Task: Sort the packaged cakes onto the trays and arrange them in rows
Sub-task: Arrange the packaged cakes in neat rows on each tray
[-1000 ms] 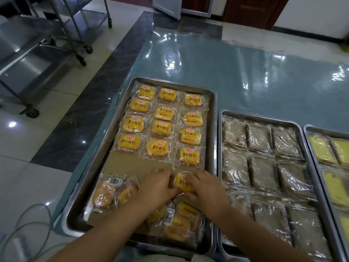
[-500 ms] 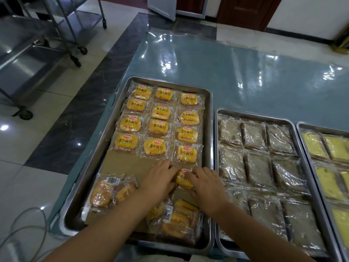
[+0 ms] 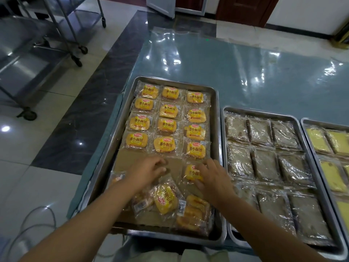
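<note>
The right hand (image 3: 213,178) lies flat, fingers spread, on one yellow packaged cake (image 3: 191,173) in the lower middle of the frame, at the right of the left tray (image 3: 105,161). The left hand (image 3: 149,170) hovers beside it over bare brown paper (image 3: 130,159), fingers loosely curled, holding nothing. Above them four rows of three yellow cakes (image 3: 166,123) are arranged. Loose cakes (image 3: 166,200) are piled at the tray's lower edge. At right, on the blue counter (image 3: 245,69), stands a tray of brown cakes (image 3: 264,163), then a tray of pale yellow cakes (image 3: 332,157).
</note>
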`<control>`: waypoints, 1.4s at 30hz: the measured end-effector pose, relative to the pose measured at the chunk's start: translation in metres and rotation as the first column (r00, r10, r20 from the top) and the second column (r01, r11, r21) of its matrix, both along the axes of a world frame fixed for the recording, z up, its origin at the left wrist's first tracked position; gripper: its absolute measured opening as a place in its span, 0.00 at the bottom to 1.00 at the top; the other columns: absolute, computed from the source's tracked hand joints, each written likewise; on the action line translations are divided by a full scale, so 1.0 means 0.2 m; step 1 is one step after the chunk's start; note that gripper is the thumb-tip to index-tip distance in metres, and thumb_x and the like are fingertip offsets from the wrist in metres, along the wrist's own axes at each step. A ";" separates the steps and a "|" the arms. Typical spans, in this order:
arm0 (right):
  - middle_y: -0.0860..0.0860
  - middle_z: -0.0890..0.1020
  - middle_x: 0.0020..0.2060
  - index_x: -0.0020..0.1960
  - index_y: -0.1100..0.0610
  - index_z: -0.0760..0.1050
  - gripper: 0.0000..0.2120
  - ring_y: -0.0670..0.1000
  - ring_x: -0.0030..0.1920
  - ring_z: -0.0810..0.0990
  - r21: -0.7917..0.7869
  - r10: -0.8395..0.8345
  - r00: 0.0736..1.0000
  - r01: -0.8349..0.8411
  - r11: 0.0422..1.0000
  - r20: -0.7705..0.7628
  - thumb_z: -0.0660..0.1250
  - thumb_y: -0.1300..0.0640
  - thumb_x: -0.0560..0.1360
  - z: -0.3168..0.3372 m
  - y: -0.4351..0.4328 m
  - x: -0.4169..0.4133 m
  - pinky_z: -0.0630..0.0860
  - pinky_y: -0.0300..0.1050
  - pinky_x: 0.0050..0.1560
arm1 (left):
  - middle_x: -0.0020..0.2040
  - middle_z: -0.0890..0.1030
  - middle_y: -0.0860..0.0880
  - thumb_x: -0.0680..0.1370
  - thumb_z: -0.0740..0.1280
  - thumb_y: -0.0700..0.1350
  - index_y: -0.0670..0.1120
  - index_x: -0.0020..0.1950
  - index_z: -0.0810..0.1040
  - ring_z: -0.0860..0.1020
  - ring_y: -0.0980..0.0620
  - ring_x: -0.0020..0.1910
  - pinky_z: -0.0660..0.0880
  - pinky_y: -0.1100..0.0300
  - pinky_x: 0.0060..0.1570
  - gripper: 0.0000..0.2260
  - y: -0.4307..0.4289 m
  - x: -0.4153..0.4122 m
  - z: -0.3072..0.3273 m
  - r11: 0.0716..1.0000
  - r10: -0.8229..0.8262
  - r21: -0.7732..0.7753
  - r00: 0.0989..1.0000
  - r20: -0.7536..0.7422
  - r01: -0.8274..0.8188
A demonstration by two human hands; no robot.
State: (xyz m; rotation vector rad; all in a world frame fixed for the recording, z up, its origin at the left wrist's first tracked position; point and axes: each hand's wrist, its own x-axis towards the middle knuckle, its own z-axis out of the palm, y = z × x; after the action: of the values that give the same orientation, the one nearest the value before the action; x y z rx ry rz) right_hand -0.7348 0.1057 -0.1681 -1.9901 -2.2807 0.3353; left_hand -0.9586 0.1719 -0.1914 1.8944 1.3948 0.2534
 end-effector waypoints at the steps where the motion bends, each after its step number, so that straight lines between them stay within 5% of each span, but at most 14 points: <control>1: 0.49 0.74 0.52 0.57 0.54 0.75 0.14 0.48 0.51 0.73 0.013 -0.009 0.998 0.010 1.000 -0.070 0.68 0.52 0.73 0.01 0.00 -0.04 0.69 0.37 0.49 | 0.51 0.79 0.58 0.75 0.68 0.50 0.56 0.55 0.77 0.76 0.62 0.45 0.75 0.62 0.47 0.09 -0.01 -0.05 0.01 1.000 -0.012 -0.029 0.999 -0.031 0.011; 4: 0.48 0.75 0.54 0.59 0.52 0.74 0.13 0.48 0.52 0.75 -0.082 -0.015 0.978 -0.003 0.997 -0.209 0.65 0.55 0.75 0.01 -0.01 -0.18 0.66 0.35 0.45 | 0.48 0.79 0.58 0.76 0.66 0.52 0.56 0.55 0.77 0.77 0.62 0.41 0.76 0.62 0.43 0.09 -0.06 -0.13 0.02 0.985 -0.126 -0.126 0.989 -0.080 0.115; 7: 0.50 0.74 0.63 0.69 0.51 0.65 0.22 0.50 0.59 0.74 -0.218 -0.041 0.982 0.000 0.976 -0.184 0.64 0.51 0.76 -0.02 -0.01 -0.30 0.70 0.41 0.55 | 0.47 0.79 0.57 0.76 0.65 0.53 0.54 0.53 0.77 0.75 0.59 0.43 0.74 0.61 0.44 0.07 -0.10 -0.18 0.02 0.965 -0.243 -0.129 0.962 -0.126 0.227; 10: 0.49 0.78 0.54 0.72 0.50 0.60 0.27 0.48 0.51 0.78 -0.372 -0.192 0.945 0.083 0.924 -0.266 0.66 0.54 0.75 -0.02 0.00 -0.39 0.74 0.40 0.50 | 0.47 0.79 0.55 0.76 0.66 0.54 0.53 0.52 0.79 0.75 0.58 0.45 0.74 0.59 0.45 0.08 -0.11 -0.22 0.03 0.959 -0.265 -0.137 0.955 -0.136 0.246; 12: 0.45 0.77 0.41 0.68 0.50 0.66 0.24 0.45 0.43 0.77 -0.439 -0.323 0.878 0.149 0.886 -0.353 0.67 0.57 0.74 -0.02 0.00 -0.42 0.74 0.37 0.42 | 0.47 0.79 0.56 0.74 0.68 0.53 0.54 0.51 0.78 0.75 0.58 0.45 0.74 0.59 0.45 0.07 -0.12 -0.23 0.04 0.959 -0.260 -0.150 0.957 -0.128 0.240; 15: 0.47 0.75 0.37 0.46 0.53 0.74 0.02 0.49 0.40 0.76 -0.410 -0.349 0.863 0.187 0.893 -0.366 0.66 0.58 0.74 0.00 0.02 -0.43 0.75 0.45 0.41 | 0.47 0.78 0.58 0.73 0.70 0.51 0.56 0.50 0.76 0.76 0.60 0.46 0.75 0.60 0.46 0.07 -0.11 -0.22 0.06 0.960 -0.225 -0.177 0.973 -0.040 0.215; 16: 0.49 0.76 0.36 0.41 0.54 0.73 0.04 0.49 0.39 0.76 -0.396 -0.375 0.837 0.211 0.894 -0.400 0.66 0.58 0.75 0.01 0.02 -0.44 0.76 0.45 0.41 | 0.48 0.78 0.58 0.73 0.70 0.50 0.57 0.53 0.75 0.76 0.60 0.47 0.76 0.60 0.47 0.10 -0.10 -0.22 0.06 0.966 -0.161 -0.196 0.986 0.043 0.167; 21: 0.53 0.78 0.33 0.40 0.57 0.70 0.06 0.48 0.33 0.77 -0.510 -0.661 0.320 0.443 0.738 -0.679 0.66 0.61 0.74 0.06 0.01 -0.46 0.77 0.43 0.35 | 0.59 0.72 0.57 0.71 0.73 0.46 0.58 0.71 0.58 0.72 0.57 0.57 0.74 0.56 0.54 0.35 -0.06 -0.18 0.08 0.901 0.345 -0.392 0.856 0.385 -0.186; 24: 0.55 0.79 0.33 0.42 0.60 0.72 0.04 0.49 0.33 0.79 -0.677 -0.723 -0.035 0.383 0.628 -0.690 0.65 0.67 0.73 0.07 0.00 -0.50 0.77 0.41 0.35 | 0.58 0.73 0.53 0.73 0.71 0.45 0.50 0.72 0.58 0.74 0.53 0.56 0.74 0.56 0.51 0.33 -0.03 -0.14 0.05 0.871 0.343 -0.465 0.876 0.339 -0.161; 26: 0.57 0.80 0.37 0.44 0.62 0.73 0.04 0.51 0.36 0.80 -0.749 -0.751 -0.147 0.325 0.578 -0.644 0.65 0.68 0.73 0.07 -0.01 -0.52 0.78 0.41 0.36 | 0.53 0.75 0.54 0.74 0.70 0.41 0.49 0.68 0.65 0.76 0.55 0.49 0.75 0.60 0.42 0.26 -0.02 -0.13 0.03 0.884 0.335 -0.428 0.894 0.298 -0.188; 29: 0.58 0.79 0.44 0.50 0.61 0.71 0.08 0.53 0.41 0.81 -0.748 -0.789 -0.048 0.358 0.559 -0.612 0.65 0.69 0.73 0.04 -0.03 -0.51 0.79 0.40 0.36 | 0.49 0.76 0.56 0.73 0.70 0.38 0.53 0.56 0.73 0.78 0.53 0.46 0.79 0.55 0.42 0.16 0.01 -0.12 0.00 0.915 0.341 -0.313 0.900 0.271 -0.253; 33: 0.47 0.78 0.45 0.55 0.51 0.73 0.11 0.44 0.43 0.79 -0.507 -0.703 0.480 0.487 0.711 -0.525 0.65 0.63 0.75 0.02 -0.06 -0.47 0.75 0.33 0.36 | 0.51 0.79 0.54 0.73 0.70 0.41 0.53 0.55 0.78 0.75 0.54 0.52 0.72 0.59 0.52 0.13 0.06 -0.09 -0.01 0.991 0.087 0.098 0.992 0.096 -0.097; 35: 0.45 0.76 0.50 0.55 0.50 0.75 0.11 0.41 0.46 0.76 -0.327 -0.598 0.642 0.502 0.801 -0.480 0.65 0.61 0.75 0.01 -0.06 -0.41 0.72 0.30 0.41 | 0.55 0.79 0.52 0.73 0.70 0.42 0.53 0.61 0.77 0.72 0.53 0.56 0.67 0.59 0.54 0.17 0.06 -0.07 -0.02 0.962 -0.038 0.269 0.999 -0.013 0.040; 42: 0.51 0.71 0.61 0.64 0.48 0.73 0.19 0.51 0.60 0.68 -0.027 -0.436 0.893 0.435 0.900 -0.115 0.65 0.60 0.75 -0.02 -0.05 -0.24 0.68 0.42 0.56 | 0.60 0.74 0.52 0.74 0.69 0.45 0.53 0.67 0.71 0.67 0.52 0.61 0.66 0.58 0.60 0.22 -0.05 -0.05 -0.07 0.911 -0.079 0.391 0.986 -0.147 0.131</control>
State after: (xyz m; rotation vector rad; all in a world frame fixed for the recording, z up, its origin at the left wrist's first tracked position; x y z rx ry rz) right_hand -0.7825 0.0965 -0.1730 -2.3316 -1.6953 0.3959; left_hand -0.9689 0.1623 -0.2056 2.3507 1.3968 0.3945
